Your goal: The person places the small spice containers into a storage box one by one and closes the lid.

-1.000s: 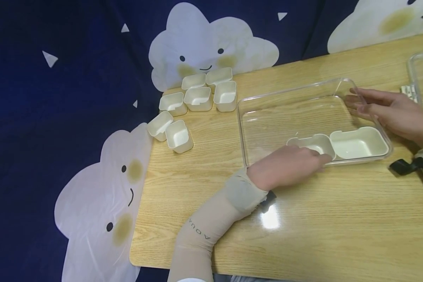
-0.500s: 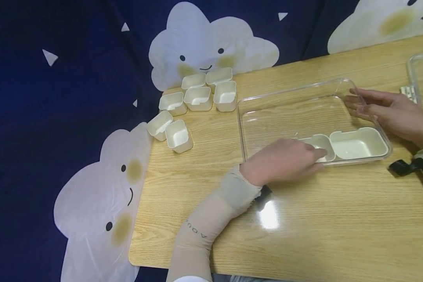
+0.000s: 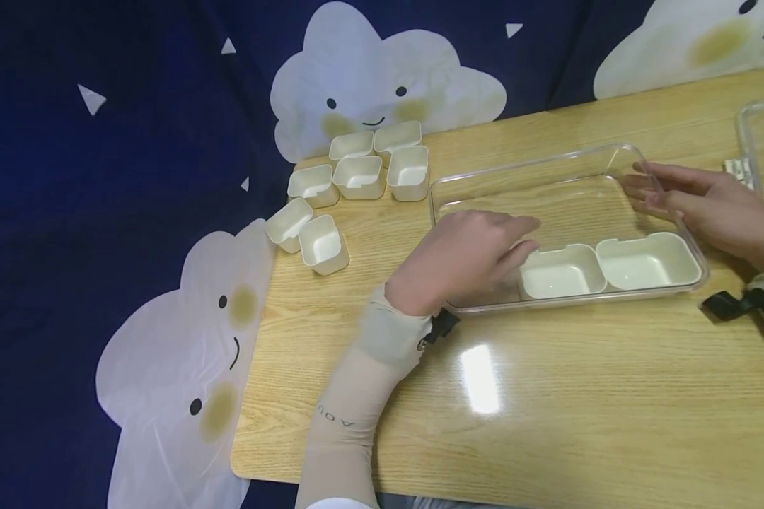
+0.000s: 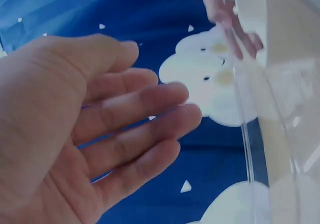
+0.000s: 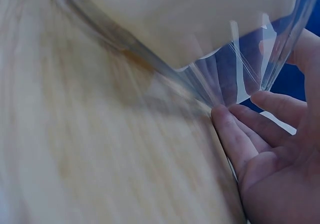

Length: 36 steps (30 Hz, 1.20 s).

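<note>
A clear plastic bin lies on the table with two cream plastic cups in its near side, a left cup and a right cup, side by side. Over the bin's near left corner hovers my left hand; its relaxed fingers hold nothing, as the left wrist view shows. My right hand is at the bin's right end, with extended fingertips touching the outside of the clear wall. Part of the bin's left end is hidden behind my left hand.
Several more cream cups stand grouped at the table's back left, the nearest cup closest to me. Another clear plastic piece lies at the far right. A dark blue cloud-print curtain hangs behind the wooden table.
My left hand has drawn back left from the left cup in the bin, uncovering it. My right hand stays at the bin's right wall, and the cups in the bin look unmoved.
</note>
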{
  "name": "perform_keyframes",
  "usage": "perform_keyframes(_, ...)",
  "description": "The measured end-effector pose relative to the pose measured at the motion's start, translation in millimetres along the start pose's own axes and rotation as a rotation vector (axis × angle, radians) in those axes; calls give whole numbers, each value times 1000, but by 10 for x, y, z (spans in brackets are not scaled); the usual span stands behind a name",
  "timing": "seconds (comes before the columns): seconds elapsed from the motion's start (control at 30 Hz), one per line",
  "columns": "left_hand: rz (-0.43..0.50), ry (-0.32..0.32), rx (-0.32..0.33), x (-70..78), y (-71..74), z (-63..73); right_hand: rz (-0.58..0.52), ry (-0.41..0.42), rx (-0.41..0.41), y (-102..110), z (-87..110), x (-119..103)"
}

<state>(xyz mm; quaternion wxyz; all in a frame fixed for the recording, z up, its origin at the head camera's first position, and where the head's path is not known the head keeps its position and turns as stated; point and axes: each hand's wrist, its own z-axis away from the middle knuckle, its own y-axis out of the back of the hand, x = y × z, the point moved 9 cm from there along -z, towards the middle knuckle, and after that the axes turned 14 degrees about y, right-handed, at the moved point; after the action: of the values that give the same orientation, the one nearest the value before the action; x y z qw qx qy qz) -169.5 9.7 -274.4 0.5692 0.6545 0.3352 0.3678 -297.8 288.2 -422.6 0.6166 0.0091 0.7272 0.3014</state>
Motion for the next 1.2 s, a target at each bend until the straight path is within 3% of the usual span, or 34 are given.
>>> perform_keyframes(0.1,-14,15,54,-99,79,18,13,-2,-1,3,6,4)
perform_keyframes(0.2,-44,41,65,-194,112,26,11,9,-3,-8,5,7)
perform_keyframes(0.6,-32,176,-29,-667,-13,178,-28,21,18,7,-10,1)
perform_keyframes(0.87,33,343,-26,-1121,105,367,1,16,16,6,-3,6)
perform_keyframes(0.97,43,431,-94,-1286,86,423,8,17,10,-1,-6,1)
perform_keyframes(1.1,66,559,-233,-1500,-20,496,27,-2,5,0,2,11)
perform_keyframes(1.2,85,653,-287,-1680,-40,584,20,-7,8,2,0,5)
